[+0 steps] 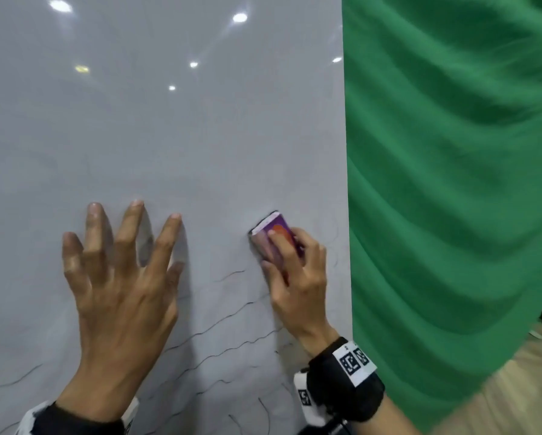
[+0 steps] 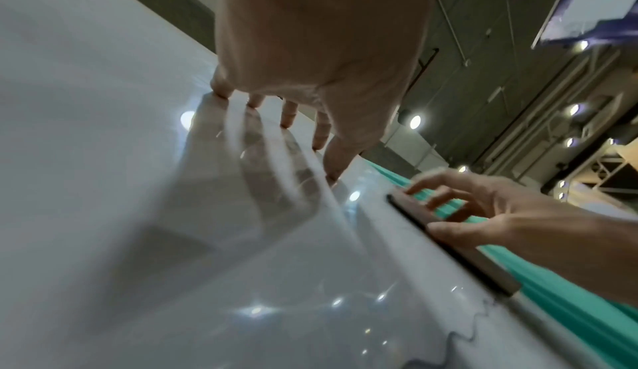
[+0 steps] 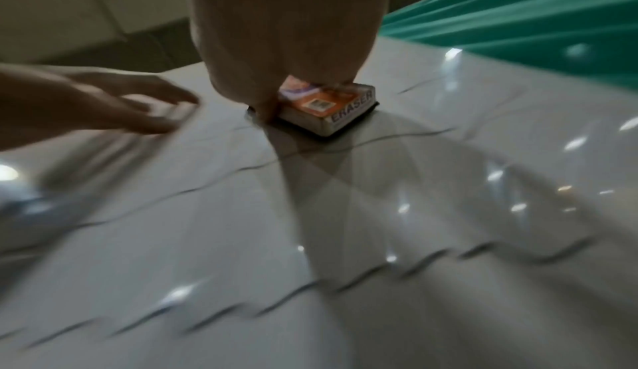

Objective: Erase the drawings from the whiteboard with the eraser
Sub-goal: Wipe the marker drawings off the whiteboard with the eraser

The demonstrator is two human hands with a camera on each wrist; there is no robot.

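Nearest to the head camera, the left hand (image 1: 118, 296) is lying against the whiteboard (image 1: 169, 136) with its fingers (image 1: 131, 233) spread wide and almost straight; only the fingertips are touching the glossy surface, and this hand is holding nothing. In the left wrist view the same fingertips (image 2: 221, 89) are meeting their own reflection on the board.

To its right, the right hand (image 1: 298, 277) is gripping the eraser (image 1: 276, 230), a small block with a purple and orange label. The index finger is lying along its top and the thumb is pressing its left side, so the fingers are curled around it. In the right wrist view the eraser (image 3: 331, 110) is sitting flat on the board with its dark felt side down, and the word ERASER is showing on its edge.

Thin wavy black lines (image 1: 219, 321) are running across the lower part of the board, below both hands. The eraser is standing just above the highest of them, near the right edge of the board, beside the green curtain (image 1: 451, 183). Both wrists are wearing black bands with printed markers (image 1: 354, 361).
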